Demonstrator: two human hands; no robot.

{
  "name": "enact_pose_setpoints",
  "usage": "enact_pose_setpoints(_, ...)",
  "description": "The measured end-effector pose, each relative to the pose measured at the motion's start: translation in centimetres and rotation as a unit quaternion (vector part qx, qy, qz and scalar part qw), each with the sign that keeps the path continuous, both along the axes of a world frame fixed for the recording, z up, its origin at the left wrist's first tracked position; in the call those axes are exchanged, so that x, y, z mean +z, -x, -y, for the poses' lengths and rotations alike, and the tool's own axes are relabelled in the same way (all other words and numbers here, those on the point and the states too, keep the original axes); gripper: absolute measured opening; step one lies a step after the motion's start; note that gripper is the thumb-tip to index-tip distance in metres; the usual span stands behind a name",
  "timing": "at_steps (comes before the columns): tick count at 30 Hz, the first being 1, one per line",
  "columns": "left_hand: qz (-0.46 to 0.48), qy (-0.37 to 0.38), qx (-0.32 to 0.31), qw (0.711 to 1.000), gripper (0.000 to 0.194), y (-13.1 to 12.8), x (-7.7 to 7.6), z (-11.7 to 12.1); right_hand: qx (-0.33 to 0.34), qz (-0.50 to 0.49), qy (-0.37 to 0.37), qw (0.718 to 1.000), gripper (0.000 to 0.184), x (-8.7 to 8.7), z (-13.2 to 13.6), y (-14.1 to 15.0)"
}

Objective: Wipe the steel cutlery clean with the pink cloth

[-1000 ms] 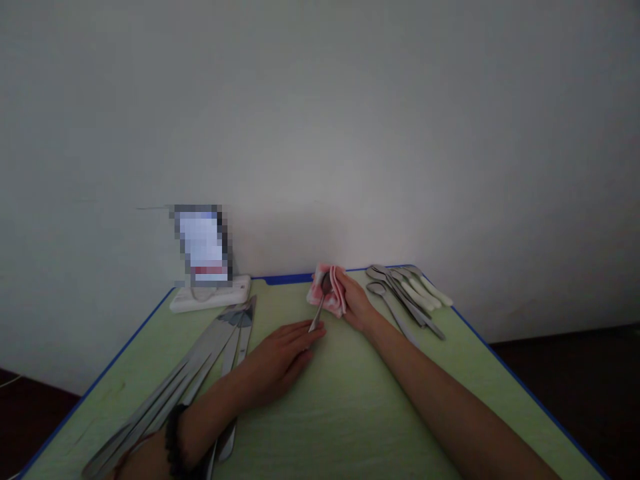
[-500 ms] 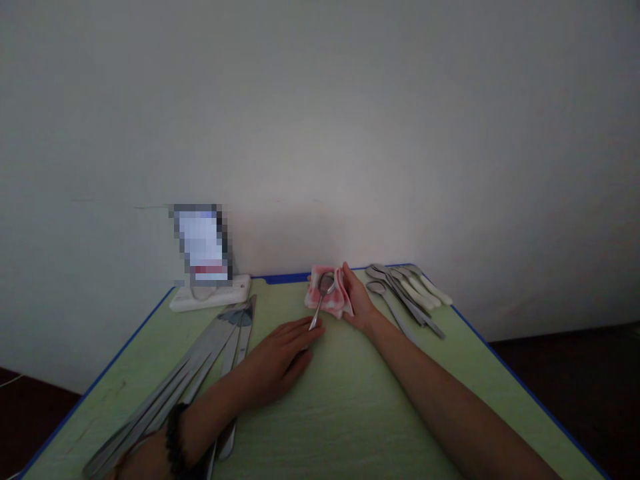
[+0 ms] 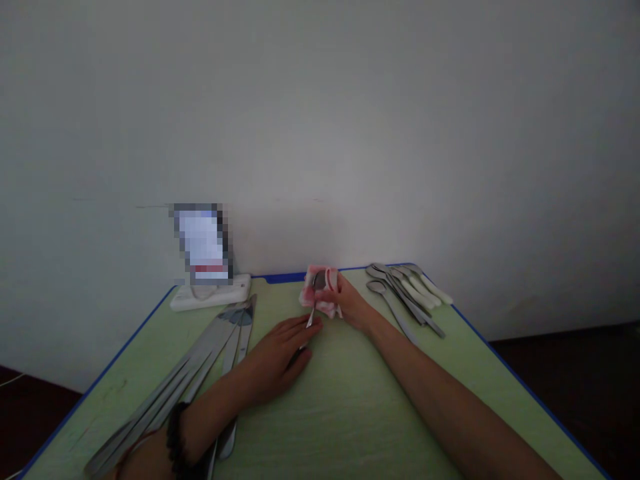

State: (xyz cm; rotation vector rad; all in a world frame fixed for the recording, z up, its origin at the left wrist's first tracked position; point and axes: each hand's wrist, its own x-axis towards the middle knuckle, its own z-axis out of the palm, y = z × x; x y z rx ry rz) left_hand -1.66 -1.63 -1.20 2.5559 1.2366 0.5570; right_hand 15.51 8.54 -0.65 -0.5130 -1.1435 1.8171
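Note:
A metal spoon (image 3: 311,316) slants between my two hands, its bowl pointing toward the wall. My left hand (image 3: 285,350) is closed on the handle, close above the table. Behind the bowl lies a folded pink and white cloth (image 3: 307,293), partly wrapping it. My right hand (image 3: 347,300) grips this cloth from the right, and its thumb reaches across toward the bowl. The fingers behind the cloth are hidden. Just right of that hand, a loose spoon (image 3: 390,307) rests on the table.
Several knives (image 3: 200,353) fan out at the left, partly under my left forearm. Several spoons and forks, some with white handles (image 3: 423,293), lie at the back right. A blurred-out phone (image 3: 203,247) stands on a white base (image 3: 213,297) by the wall. The green table (image 3: 340,413) has blue edges.
The cloth opened out flatter behind the spoon's bowl, then folded back toward it as my right thumb came over the front. Spoon and left hand shifted slightly left.

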Motion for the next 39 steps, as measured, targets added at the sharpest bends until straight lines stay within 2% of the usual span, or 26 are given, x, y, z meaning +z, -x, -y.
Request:
enact_pose_setpoints(2,0.000,0.002,0.001,1.000,0.046,0.0,0.1,0.0,-0.013,0.013,0.009,1.000,0.054,-0.1,0.0,0.1)
enact_pose_setpoints(6,-0.003,0.003,0.001,1.000,0.046,0.0,0.1,0.0,-0.043,-0.006,0.071,0.997,0.028,-0.1,-0.4,0.3)
enact_pose_setpoints(9,-0.003,-0.001,-0.005,1.000,0.048,0.0,0.0,0.0,-0.039,-0.045,0.115,0.992,0.020,0.1,-0.7,0.2)
enact_pose_setpoints(18,0.000,-0.001,-0.006,1.000,0.050,0.1,-0.2,0.0,-0.010,-0.088,0.171,0.981,0.031,0.3,-1.0,-0.3)
enact_pose_setpoints(22,0.010,0.005,0.006,1.000,0.050,0.1,-0.1,0.1,-0.037,-0.082,0.180,0.980,0.025,0.0,-1.1,-0.3)
enact_pose_setpoints(26,0.037,0.010,0.026,0.999,0.043,-0.1,0.5,0.1,-0.047,-0.072,0.203,0.975,0.021,-0.2,-1.1,-0.2)
enact_pose_setpoints(29,0.051,0.004,0.048,0.998,0.038,-0.2,0.9,-0.1,-0.037,-0.076,0.190,0.978,0.020,-0.1,-1.0,-0.1)
enact_pose_setpoints(33,0.049,0.003,0.076,0.996,0.034,-0.2,0.6,-0.2,-0.031,-0.070,0.153,0.985,0.023,0.2,-0.8,-0.1)
enact_pose_setpoints(39,0.018,0.049,0.085,0.995,0.034,-0.1,0.4,-0.2,-0.014,-0.037,0.169,0.985,0.020,0.2,-0.8,-0.3)
